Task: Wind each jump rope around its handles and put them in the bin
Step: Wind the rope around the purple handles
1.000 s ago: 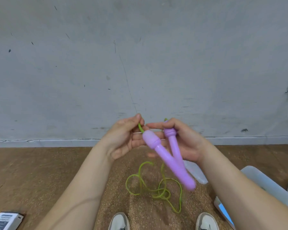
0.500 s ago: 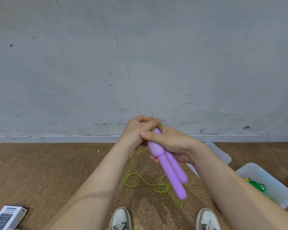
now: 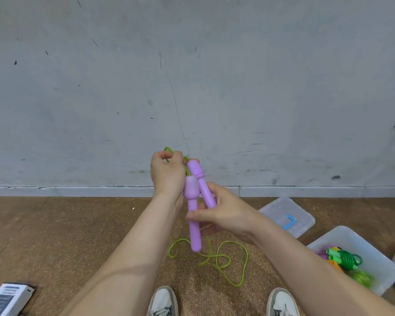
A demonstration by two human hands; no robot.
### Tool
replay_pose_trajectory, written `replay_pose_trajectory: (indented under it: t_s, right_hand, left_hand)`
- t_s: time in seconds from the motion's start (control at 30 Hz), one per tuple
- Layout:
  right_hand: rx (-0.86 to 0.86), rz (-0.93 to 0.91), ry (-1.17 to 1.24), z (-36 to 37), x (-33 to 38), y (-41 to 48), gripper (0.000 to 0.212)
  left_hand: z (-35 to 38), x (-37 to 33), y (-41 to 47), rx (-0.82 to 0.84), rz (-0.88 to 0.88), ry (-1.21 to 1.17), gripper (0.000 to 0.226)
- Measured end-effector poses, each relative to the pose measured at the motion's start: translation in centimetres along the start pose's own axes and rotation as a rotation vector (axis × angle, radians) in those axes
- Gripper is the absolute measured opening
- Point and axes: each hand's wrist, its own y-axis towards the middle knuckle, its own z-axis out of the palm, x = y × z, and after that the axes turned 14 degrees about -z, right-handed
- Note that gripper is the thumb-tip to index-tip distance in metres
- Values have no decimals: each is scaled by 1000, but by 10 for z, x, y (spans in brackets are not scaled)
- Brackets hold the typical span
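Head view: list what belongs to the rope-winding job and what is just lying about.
Job: purple handles, gripped by right hand; green rope, pinched by left hand; bin; wound ropes inside it.
Lying about: clear lid; box on floor.

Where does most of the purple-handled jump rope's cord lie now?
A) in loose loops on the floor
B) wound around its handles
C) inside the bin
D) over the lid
A: the green cord lies in loose loops on the floor below the purple handles that the right hand grips.
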Motion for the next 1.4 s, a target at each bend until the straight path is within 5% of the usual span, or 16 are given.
replay_pose_trajectory:
  t_s: [0.13,0.23,0.47,0.83,1.1,1.17,1.3,1.4]
  right_hand:
    - [103,125,396,12,1,-1,19]
    - [147,162,550,15,5,-4,26]
    - [186,214,633,12,3,-5,42]
    - [299,184,691,0,-6,-5,24]
    - [401,188,1048,-3,3,2,19]
    - [419,155,1109,-5,8,2,15]
    - [456,97,1235,-5,13,3,14]
    - [297,78,1249,-8,16,7,22]
  left_hand:
    - [0,-2,2,-9,10,-94,4]
    - [-4,-4,6,-32,29,-107,3]
    - [-17,-7,19,-120,94,90,10]
    - [-28,-14,30,-157,130,228,15]
    - [-32,-21,21,-331,311,501,42]
    - [-32,-24,19,-215,413,538,36]
    - [-15,-17,-3,156,190,535,42]
    - [-1,4,-16,284,171,640,31]
